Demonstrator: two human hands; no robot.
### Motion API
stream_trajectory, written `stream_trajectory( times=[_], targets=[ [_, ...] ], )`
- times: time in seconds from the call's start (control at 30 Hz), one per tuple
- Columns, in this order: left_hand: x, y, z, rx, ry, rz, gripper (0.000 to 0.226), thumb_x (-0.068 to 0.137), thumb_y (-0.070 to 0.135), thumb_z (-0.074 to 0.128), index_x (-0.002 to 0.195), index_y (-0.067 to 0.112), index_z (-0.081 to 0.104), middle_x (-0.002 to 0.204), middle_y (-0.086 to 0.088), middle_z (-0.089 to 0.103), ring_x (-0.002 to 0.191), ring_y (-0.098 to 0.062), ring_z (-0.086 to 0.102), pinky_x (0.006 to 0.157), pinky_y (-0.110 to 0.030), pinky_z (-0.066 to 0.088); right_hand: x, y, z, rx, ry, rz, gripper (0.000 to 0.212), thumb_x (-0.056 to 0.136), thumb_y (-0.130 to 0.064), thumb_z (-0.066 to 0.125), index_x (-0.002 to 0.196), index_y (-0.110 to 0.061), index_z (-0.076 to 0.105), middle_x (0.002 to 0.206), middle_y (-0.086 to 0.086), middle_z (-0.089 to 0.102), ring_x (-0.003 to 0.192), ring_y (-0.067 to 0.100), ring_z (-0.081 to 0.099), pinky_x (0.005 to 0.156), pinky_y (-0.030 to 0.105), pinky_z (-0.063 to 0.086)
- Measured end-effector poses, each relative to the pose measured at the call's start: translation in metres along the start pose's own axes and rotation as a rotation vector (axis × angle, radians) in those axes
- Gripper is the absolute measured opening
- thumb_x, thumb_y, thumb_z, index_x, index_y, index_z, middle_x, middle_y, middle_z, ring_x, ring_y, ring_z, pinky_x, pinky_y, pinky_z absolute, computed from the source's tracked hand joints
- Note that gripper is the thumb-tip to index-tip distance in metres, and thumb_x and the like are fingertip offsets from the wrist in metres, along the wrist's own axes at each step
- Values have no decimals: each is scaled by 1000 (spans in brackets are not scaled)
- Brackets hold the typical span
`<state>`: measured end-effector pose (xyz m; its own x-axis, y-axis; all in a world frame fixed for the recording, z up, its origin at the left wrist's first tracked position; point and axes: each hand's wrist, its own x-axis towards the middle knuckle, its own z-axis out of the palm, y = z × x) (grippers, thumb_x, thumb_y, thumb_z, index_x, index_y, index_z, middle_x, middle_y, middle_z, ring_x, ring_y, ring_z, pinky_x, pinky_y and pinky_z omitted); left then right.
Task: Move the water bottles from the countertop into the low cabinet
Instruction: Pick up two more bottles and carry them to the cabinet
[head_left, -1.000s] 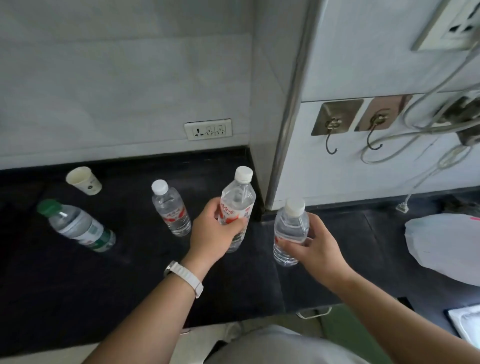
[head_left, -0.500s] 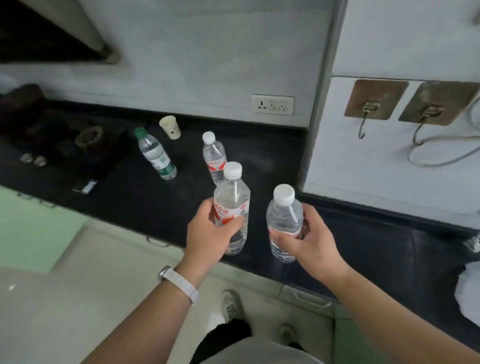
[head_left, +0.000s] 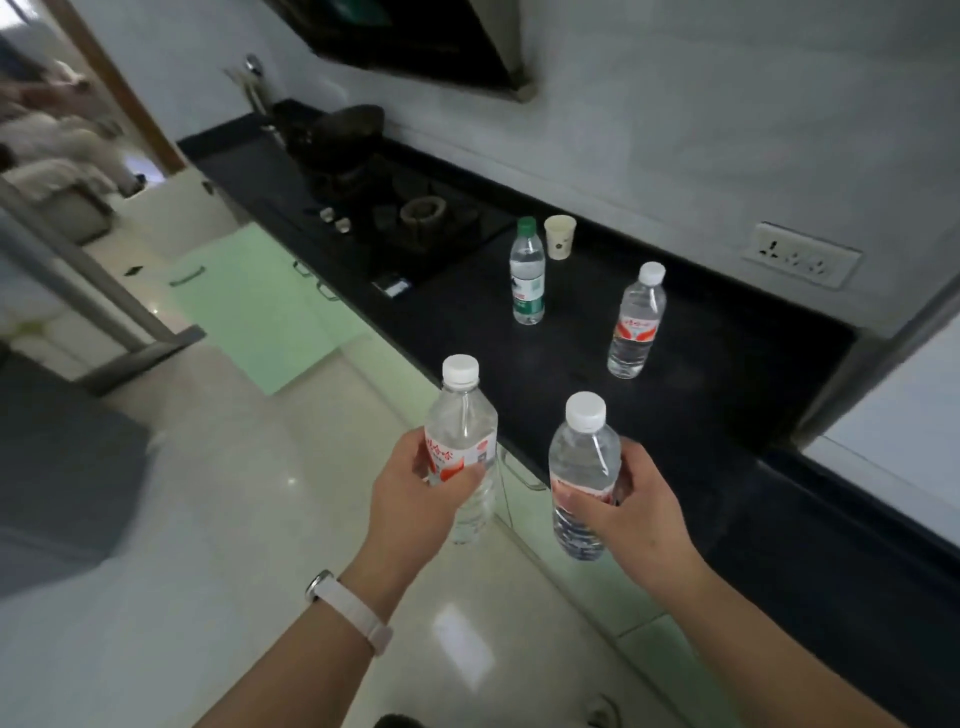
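- A clear plastic water bottle with a white cap and red label (head_left: 464, 441) was held upright in the left hand (head_left: 415, 499), fingers wrapped closed around its labelled middle, out past the front edge of the countertop and above the pale glossy floor (head_left: 218, 519).
- A second clear plastic water bottle with a white cap and red label (head_left: 584, 473) was held upright in the right hand (head_left: 631, 512), fingers closed around its lower half, at the countertop's front edge and just beside the first bottle, not touching it.
- A white band (head_left: 348, 610) sat on the left wrist.
- A third clear white-capped bottle with a red label (head_left: 636, 322) stood upright on the black stone countertop (head_left: 727, 395), well back from the front edge.
- A clear bottle with a green cap and green label (head_left: 527, 273) stood upright further along the countertop towards the rear edge, just beside a pale paper cup (head_left: 560, 237) that stood near the back wall.
- A black gas hob (head_left: 415, 218) was set into the countertop beyond the green-capped bottle, with a dark pan (head_left: 343, 130) on its far burner.
- A white socket strip (head_left: 802, 255) was fixed to the wall above the countertop's rear edge.
- Pale green low cabinet doors (head_left: 270, 306) ran beneath the front edge; one stood swung open over the floor.
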<state>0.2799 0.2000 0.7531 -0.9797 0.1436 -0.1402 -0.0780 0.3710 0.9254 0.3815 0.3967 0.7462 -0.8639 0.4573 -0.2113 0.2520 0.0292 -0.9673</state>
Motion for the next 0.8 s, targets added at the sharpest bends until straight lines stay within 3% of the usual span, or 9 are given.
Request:
stream_trajectory(
  times=[0.07, 0.17, 0.23, 0.37, 0.6, 0.8],
  targets=[
    [0, -6, -15, -16, 20, -2, 38, 77, 18, 84, 103, 36, 63, 93, 21, 73, 84, 5, 68, 69, -12, 49, -1, -4, 16, -19, -6, -13, 50, 75, -16, 84, 109, -40, 54, 90, -10, 69, 75, -4, 67, 54, 13, 51],
    [5, -19, -54, -54, 57, -3, 39, 75, 19, 85, 101, 38, 63, 91, 24, 72, 84, 5, 68, 66, -9, 50, -4, -14, 59, -1, -30, -12, 45, 78, -9, 81, 111, -29, 56, 78, 0, 66, 73, 13, 68, 51, 25, 53],
    [10, -30, -83, -82, 75, -3, 40, 75, 18, 86, 101, 36, 63, 91, 22, 73, 84, 4, 69, 67, -11, 51, -9, -20, 90, 7, -41, -25, 44, 78, -7, 81, 108, -30, 58, 82, -8, 71, 69, 5, 68, 54, 17, 53],
    [22, -59, -149, -146, 98, -18, 39, 74, 15, 87, 101, 34, 65, 91, 23, 73, 85, 2, 69, 74, -18, 50, -20, -27, 157, -68, -42, -53, 48, 75, -18, 85, 111, -36, 59, 98, -22, 69, 88, -2, 67, 77, 18, 53],
    [43, -110, -274, -182, 165, -25, 42, 71, 23, 90, 104, 33, 67, 93, 21, 73, 88, -2, 69, 79, -23, 53, -25, -41, 285, -134, -54, -100, 43, 74, -22, 86, 108, -32, 62, 97, -12, 72, 88, 8, 70, 87, 40, 56],
    [49, -148, -375, -222, 313, -47, 40, 71, 19, 89, 100, 35, 66, 93, 21, 73, 89, -3, 70, 82, -26, 55, -23, -61, 391, -159, -201, -186, 44, 75, -17, 84, 111, -29, 62, 97, -13, 72, 88, 7, 69, 82, 33, 56]
  ],
)
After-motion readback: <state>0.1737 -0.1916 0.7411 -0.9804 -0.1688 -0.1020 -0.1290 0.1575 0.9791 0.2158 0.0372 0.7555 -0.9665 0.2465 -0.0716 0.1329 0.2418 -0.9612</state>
